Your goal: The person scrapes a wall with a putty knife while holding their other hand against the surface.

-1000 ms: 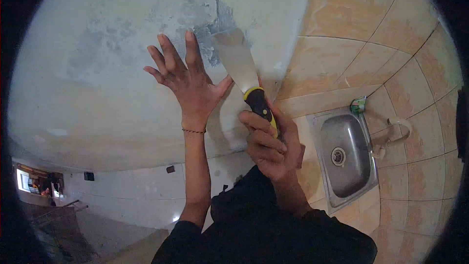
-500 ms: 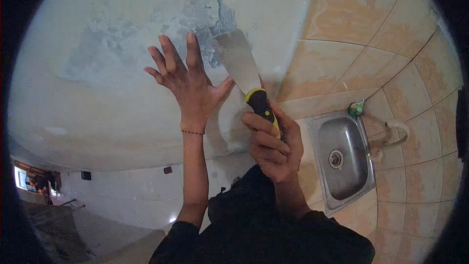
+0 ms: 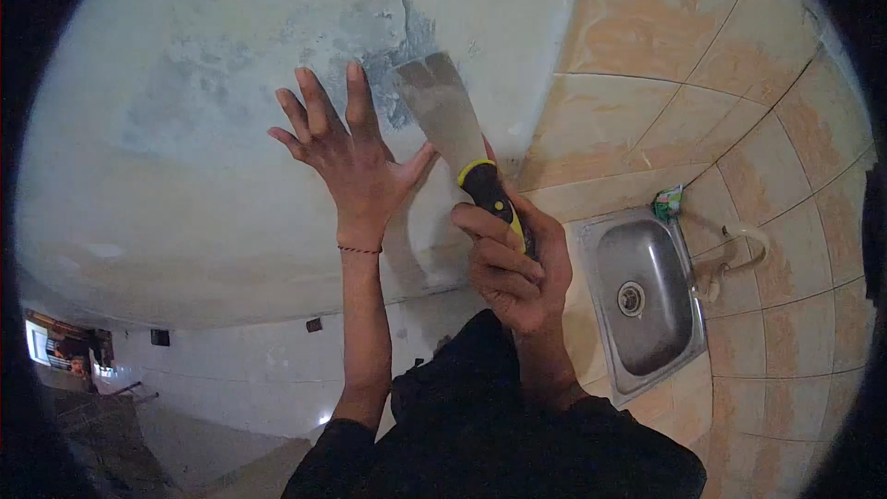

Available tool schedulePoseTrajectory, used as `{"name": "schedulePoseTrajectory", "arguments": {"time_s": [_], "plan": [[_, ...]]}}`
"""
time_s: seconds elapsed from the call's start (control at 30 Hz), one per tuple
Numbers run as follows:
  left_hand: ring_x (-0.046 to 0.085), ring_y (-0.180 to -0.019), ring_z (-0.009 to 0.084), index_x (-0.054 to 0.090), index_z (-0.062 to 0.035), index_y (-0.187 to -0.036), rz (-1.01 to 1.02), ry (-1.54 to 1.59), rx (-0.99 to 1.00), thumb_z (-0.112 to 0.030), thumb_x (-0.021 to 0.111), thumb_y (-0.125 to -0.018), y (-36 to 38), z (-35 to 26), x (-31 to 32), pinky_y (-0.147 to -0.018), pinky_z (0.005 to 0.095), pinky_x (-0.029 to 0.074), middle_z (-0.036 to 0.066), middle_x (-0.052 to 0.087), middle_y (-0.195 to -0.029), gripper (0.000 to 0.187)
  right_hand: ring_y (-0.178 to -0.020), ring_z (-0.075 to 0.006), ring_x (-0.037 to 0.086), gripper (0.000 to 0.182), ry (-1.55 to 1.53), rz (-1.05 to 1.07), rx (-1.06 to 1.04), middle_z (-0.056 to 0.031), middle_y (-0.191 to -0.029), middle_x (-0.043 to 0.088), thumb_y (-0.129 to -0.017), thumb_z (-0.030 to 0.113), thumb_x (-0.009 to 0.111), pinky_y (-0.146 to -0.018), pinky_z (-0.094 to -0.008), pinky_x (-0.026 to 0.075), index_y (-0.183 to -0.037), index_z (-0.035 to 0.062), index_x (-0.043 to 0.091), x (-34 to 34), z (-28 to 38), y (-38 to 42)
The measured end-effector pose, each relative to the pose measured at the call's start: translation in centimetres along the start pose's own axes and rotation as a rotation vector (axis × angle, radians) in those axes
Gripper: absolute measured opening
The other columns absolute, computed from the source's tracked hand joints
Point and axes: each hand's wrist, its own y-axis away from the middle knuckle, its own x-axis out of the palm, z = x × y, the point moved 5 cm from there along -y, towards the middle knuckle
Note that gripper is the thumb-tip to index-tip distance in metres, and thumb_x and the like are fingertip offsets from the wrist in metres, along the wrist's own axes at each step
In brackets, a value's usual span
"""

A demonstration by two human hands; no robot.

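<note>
My right hand (image 3: 513, 263) is closed around the black and yellow handle of a putty knife (image 3: 443, 106). Its wide metal blade points up and to the left, overlapping a grey, flaking patch (image 3: 388, 23) on the pale wall (image 3: 212, 212). Dark smudges mark the blade near its edge. My left hand (image 3: 356, 157) lies on the wall with its fingers spread, just left of the blade and below the bare patch. Behind the blade, the left thumb tip is partly hidden.
A steel sink (image 3: 642, 300) is set in the counter to the right, with a pale tap (image 3: 744, 249) beside it. A small green packet (image 3: 667, 203) sits at the sink's corner. Orange and cream tiles (image 3: 647, 32) cover the adjoining wall.
The blade has shifted slightly left and turned a little, with light glinting differently on its edge. My left hand stays spread on the wall. The whole view has drifted slightly.
</note>
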Motion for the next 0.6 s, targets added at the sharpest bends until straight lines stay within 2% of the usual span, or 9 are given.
{"name": "schedulePoseTrajectory", "arguments": {"time_s": [0.1, 0.2, 0.3, 0.4, 0.5, 0.6], "plan": [[-0.01, -0.151, 0.0413, 0.018, -0.0239, -0.16, 0.015, -0.004, -0.002, -0.075, 0.065, -0.071, 0.01, 0.05, -0.13, -0.115, 0.0602, -0.016, 0.017, 0.002, -0.166, 0.112, -0.041, -0.0052, 0.036, 0.035, 0.017, -0.048, -0.04, -0.0053, -0.077, 0.039, -0.108, 0.023, 0.036, -0.027, -0.0163, 0.031, -0.142, 0.0189, 0.044, -0.43, -0.34, 0.57], [-0.009, -0.151, 0.0413, 0.02, -0.0234, -0.159, -0.014, -0.001, 0.021, -0.076, 0.065, -0.07, 0.04, 0.13, 0.03, -0.115, 0.0603, -0.016, 0.018, 0.002, -0.166, 0.113, -0.046, -0.0077, 0.041, 0.027, -0.013, 0.053, -0.044, -0.0076, -0.082, 0.038, -0.106, 0.019, 0.035, -0.027, -0.0163, 0.032, -0.126, 0.0007, 0.041, -0.14, -0.4, 0.17], [-0.009, -0.151, 0.0414, 0.022, -0.0227, -0.159, -0.018, -0.03, 0.014, -0.077, 0.063, -0.071, 0.28, 0.43, 0.48, -0.115, 0.0602, -0.016, 0.018, 0.003, -0.165, 0.111, -0.046, -0.0079, 0.042, 0.025, -0.037, 0.04, -0.045, -0.0077, -0.081, 0.038, -0.106, 0.02, 0.037, -0.027, -0.0165, 0.032, -0.119, -0.0011, 0.04, -0.36, -0.37, 0.38], [-0.009, -0.151, 0.0412, 0.023, -0.0224, -0.159, 0.006, -0.026, 0.003, -0.077, 0.06, -0.074, 0.07, 0.23, -0.03, -0.115, 0.0601, -0.016, 0.019, 0.004, -0.165, 0.107, -0.045, -0.0076, 0.042, 0.028, 0.013, 0.052, -0.083, -0.0076, -0.081, 0.038, -0.106, 0.021, 0.037, -0.027, -0.0166, 0.032, -0.123, -0.0013, 0.041, -0.83, -0.48, 0.39], [-0.009, -0.151, 0.0411, 0.023, -0.0222, -0.159, 0.013, -0.011, -0.007, -0.077, 0.057, -0.077, -0.04, -0.04, -0.06, -0.115, 0.0605, -0.015, 0.018, 0.004, -0.165, 0.105, -0.039, -0.0052, 0.034, 0.033, 0.034, -0.065, -0.07, -0.0053, -0.077, 0.039, -0.108, 0.024, 0.038, -0.027, -0.0167, 0.029, -0.139, 0.0171, 0.046, -0.22, -0.78, 0.08], [-0.009, -0.151, 0.0409, 0.023, -0.0219, -0.159, 0.001, -0.004, 0.0, -0.08, 0.056, -0.076, 0.13, 0.18, 0.17, -0.115, 0.0603, -0.016, 0.018, 0.004, -0.165, 0.106, -0.04, -0.0053, 0.034, 0.032, 0.015, -0.035, -0.047, -0.0058, -0.077, 0.039, -0.108, 0.023, 0.037, -0.026, -0.0167, 0.029, -0.138, 0.0164, 0.046, -0.42, -0.39, 0.33]]}}
